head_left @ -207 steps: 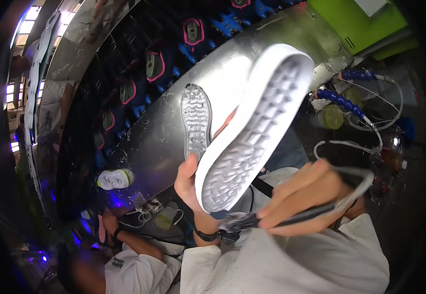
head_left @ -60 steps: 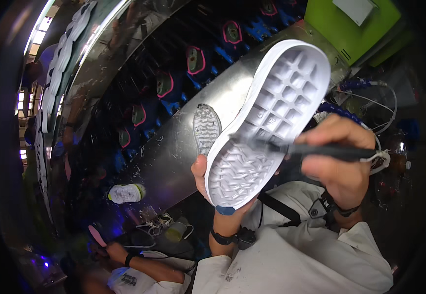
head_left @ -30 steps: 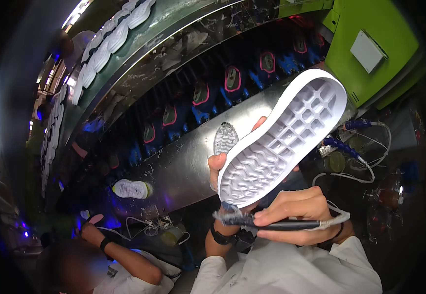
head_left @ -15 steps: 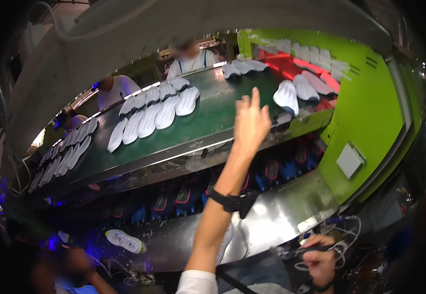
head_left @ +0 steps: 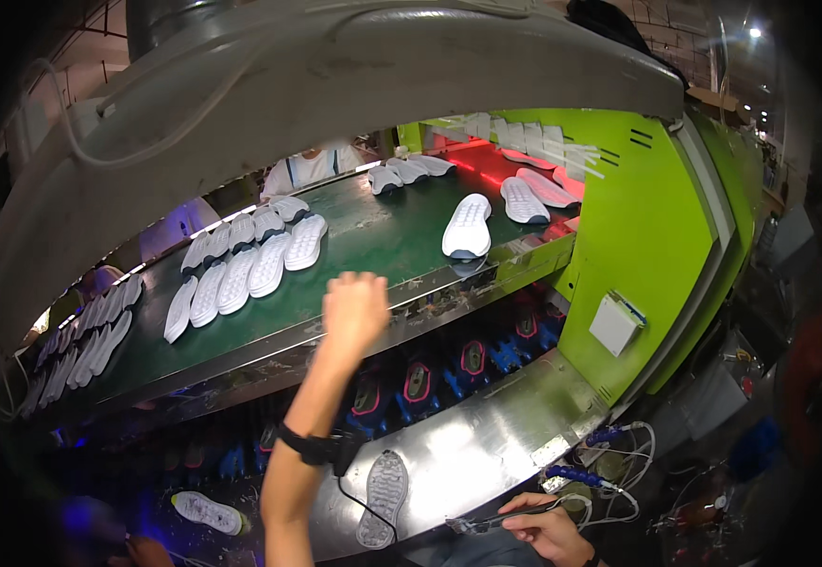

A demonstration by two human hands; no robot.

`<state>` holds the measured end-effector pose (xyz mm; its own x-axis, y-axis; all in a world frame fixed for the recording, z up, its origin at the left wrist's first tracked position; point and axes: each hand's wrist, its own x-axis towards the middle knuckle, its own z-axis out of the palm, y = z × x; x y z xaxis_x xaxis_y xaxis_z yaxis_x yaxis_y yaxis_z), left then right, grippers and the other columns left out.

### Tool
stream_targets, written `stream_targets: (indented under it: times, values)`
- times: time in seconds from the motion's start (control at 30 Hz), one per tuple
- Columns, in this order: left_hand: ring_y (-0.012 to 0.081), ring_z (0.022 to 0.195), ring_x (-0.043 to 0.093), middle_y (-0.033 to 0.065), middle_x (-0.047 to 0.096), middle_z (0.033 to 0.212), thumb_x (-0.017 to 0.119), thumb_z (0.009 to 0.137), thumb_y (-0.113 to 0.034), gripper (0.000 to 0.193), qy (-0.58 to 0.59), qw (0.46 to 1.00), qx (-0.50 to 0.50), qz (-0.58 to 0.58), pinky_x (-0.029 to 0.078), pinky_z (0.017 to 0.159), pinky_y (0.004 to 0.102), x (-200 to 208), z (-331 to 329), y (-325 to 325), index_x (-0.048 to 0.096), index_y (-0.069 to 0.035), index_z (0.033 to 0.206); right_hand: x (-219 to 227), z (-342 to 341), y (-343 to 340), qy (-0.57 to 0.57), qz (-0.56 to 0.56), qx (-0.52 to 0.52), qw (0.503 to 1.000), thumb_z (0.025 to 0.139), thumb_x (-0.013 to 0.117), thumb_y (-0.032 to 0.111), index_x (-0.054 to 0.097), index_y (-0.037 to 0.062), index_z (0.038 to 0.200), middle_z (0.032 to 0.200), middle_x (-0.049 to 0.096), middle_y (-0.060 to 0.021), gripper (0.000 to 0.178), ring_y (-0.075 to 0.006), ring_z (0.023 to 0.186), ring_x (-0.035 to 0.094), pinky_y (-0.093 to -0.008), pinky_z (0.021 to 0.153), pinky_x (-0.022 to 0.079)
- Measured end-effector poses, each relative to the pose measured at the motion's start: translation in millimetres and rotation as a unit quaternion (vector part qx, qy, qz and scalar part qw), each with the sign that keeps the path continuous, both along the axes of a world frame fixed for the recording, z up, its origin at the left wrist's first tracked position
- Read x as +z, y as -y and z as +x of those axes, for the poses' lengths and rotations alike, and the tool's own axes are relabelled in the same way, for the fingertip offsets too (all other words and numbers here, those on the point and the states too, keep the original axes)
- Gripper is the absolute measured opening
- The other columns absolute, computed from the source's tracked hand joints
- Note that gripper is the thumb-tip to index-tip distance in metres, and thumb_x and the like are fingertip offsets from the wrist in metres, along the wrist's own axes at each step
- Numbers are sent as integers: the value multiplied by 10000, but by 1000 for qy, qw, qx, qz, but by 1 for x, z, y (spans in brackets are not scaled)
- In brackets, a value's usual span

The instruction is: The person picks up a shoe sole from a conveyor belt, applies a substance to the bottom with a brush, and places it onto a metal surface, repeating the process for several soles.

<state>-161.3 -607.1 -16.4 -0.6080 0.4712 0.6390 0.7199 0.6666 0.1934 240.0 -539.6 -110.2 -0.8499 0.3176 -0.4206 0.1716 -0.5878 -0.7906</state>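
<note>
My left hand (head_left: 355, 309) is raised over the near metal edge of a green conveyor belt (head_left: 373, 236), its fingers curled in and nothing seen in them. A black strap (head_left: 312, 444) with a cord circles that wrist. Farther right on the belt lies a white shoe sole (head_left: 468, 227), apart from the hand. At lower right my right hand (head_left: 551, 531) is closed round a slim dark pen-like tool (head_left: 515, 516). Between my arms, a grey treaded sole (head_left: 383, 496) rests on a shiny metal ledge (head_left: 477, 444).
White soles (head_left: 234, 281) stand in rows on the belt's left. More soles (head_left: 524, 200) lie by a red-lit opening in a green machine housing (head_left: 657, 246). A grey hood (head_left: 335, 80) arches above. A sole with yellow-green ends (head_left: 208, 512) lies near a co-worker's hand (head_left: 149, 552).
My left hand has drawn back leftward from the white sole and its extended finger has curled in. That sole now lies at a different angle. The whole view has shifted; my right hand keeps its tool.
</note>
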Motion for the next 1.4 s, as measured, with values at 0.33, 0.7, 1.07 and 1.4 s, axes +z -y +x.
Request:
stream_targets:
  times: [0.33,0.7,1.07,1.4]
  values:
    - [208,889,683,109,751,999,632,884,-193,391,406,841,-358,5,541,801,326,23,-81,-115,685,-10,1226,-7,19,13,8,27,-86,996,849,668,-30,670,3,1000,710,605,-31,154,-92,551,531,-207,477,386]
    - [417,925,630,246,598,962,614,952,-303,389,2,977,109,185,518,777,526,18,-5,46,700,-5,718,-64,8,-4,-46,-23,-114,992,820,671,-101,666,-3,998,863,678,-79,203,-134,693,607,-223,605,461]
    - [456,1063,576,308,545,1131,787,721,-332,767,66,970,175,154,517,887,506,23,-24,58,455,55,1294,-40,15,32,-78,-35,-90,992,768,686,-147,650,-35,959,928,694,-134,224,-175,802,664,-260,686,505]
    - [250,1053,685,175,674,1177,699,897,-29,439,870,248,-158,396,566,886,337,-197,263,191,552,90,1293,-32,10,28,-120,130,-111,978,625,728,-100,639,-30,847,864,625,-125,250,-212,811,635,-303,760,520]
